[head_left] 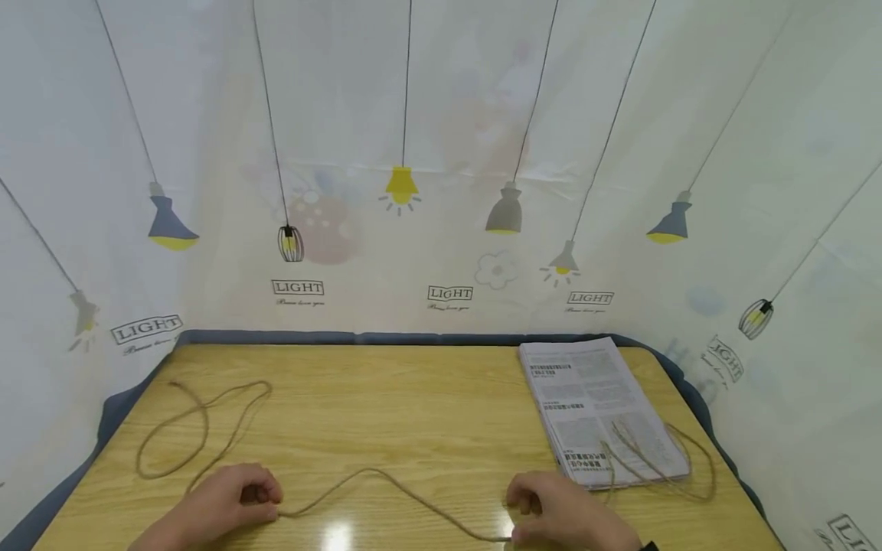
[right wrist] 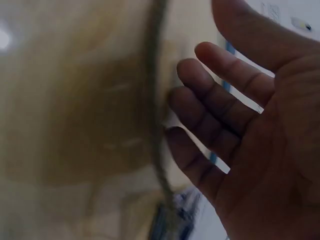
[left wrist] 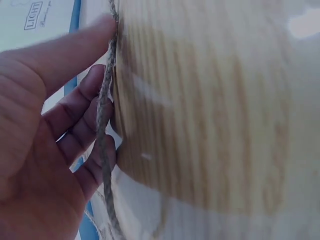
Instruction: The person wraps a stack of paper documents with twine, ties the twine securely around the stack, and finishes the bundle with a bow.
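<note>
Left grip (head_left: 223, 503) pinched the twine (head_left: 372, 470) on the desk (head_left: 393, 405); my right grip (head_left: 565, 511) lay loosely apart beside it. I judged I was spreading it, next calling for a right-hand pinch.

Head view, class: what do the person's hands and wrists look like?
The left hand and right hand are bare, with no glove or ring showing. A black edge shows at the right wrist, too cut off to tell strap from sleeve. No sleeve shows on the left.
</note>
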Demonstrator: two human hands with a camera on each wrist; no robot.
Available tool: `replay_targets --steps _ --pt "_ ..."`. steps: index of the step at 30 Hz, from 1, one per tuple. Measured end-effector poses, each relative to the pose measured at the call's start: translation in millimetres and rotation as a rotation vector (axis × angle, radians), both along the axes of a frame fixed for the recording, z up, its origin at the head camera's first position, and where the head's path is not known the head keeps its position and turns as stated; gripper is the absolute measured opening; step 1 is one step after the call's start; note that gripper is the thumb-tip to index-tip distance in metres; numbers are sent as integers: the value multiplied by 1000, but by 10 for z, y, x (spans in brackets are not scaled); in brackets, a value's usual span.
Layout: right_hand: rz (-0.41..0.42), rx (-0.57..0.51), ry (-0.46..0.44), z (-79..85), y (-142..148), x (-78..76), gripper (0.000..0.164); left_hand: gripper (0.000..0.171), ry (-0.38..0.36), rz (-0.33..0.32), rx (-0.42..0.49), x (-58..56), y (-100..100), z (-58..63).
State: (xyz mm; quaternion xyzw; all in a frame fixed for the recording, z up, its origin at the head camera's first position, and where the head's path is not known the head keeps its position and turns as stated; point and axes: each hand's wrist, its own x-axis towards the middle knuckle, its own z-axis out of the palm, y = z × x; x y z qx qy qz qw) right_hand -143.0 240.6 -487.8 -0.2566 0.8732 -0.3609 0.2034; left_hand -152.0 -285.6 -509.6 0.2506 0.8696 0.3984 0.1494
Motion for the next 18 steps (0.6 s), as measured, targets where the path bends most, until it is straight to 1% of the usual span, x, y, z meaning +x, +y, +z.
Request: replay_targets --steps 1,2,3,6,9,15,18 --pt "16 -9 -58 -27 -16 19 25 9 6 -5 9 5 -2 -7" --pt "18 -12 -97 -46 -18 29 20 8 17 -9 11 11 -7 -12" --pt "20 -9 -108 -61 -7 32 15 7 26 -14 10 17 -11 -13" --pt "1 37 -28 -99 75 22 4 5 49 -10 -23 37 -28 -18" --pt "-41 94 38 -115 181 22 7 5 25 -20 -39 59 -39 -18" --pt "-95 155 82 -103 298 71 9 4 -31 -86 14 98 -10 -8" --pt "-134 211 134 -110 322 98 10 4 -39 -92 22 106 6 -3"
